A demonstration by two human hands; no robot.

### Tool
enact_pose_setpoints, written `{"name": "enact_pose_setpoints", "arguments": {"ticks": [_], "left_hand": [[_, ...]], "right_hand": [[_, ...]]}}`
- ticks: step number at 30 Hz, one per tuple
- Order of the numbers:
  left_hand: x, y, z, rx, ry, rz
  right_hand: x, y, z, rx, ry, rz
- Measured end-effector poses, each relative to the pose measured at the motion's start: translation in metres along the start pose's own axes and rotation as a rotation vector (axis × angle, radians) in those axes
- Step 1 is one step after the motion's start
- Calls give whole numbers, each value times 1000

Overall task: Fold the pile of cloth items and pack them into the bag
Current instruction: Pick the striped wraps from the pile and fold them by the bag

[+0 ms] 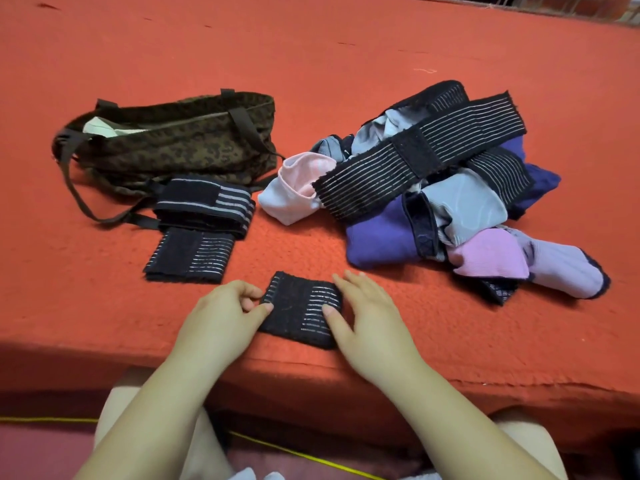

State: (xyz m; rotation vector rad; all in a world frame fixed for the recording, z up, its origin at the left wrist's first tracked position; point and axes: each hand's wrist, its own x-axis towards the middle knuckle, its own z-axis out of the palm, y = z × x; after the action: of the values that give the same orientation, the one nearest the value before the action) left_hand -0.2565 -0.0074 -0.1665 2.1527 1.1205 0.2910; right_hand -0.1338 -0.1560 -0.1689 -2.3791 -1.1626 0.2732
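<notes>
A folded black striped band lies near the front edge of the red surface. My left hand pinches its left edge between curled fingers and thumb. On the band's right side, my right hand presses down with straight fingers. Two more folded black striped bands sit to the left, in front of the brown patterned bag, which lies open with its straps loose. To the right is a loose pile of cloth: long black striped bands, purple, grey and pink pieces.
The red cloth-covered surface stretches far back. Its front edge runs just below my hands. My knees and a yellow cord show under the edge.
</notes>
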Motion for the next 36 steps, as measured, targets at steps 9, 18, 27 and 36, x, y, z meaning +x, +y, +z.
{"name": "enact_pose_setpoints", "arguments": {"ticks": [9,18,27,36], "left_hand": [[2,-2,-11,-271,-176,50],[7,-23,-23,-567,-48,42],[44,-55,-63,-513,209,-12],[78,-74,-81,-326,320,-107]], "right_hand": [[-3,-2,-3,578,40,145],[20,-24,0,680,30,76],[85,-87,23,564,-1,36],[111,-121,58,383,83,3]]}}
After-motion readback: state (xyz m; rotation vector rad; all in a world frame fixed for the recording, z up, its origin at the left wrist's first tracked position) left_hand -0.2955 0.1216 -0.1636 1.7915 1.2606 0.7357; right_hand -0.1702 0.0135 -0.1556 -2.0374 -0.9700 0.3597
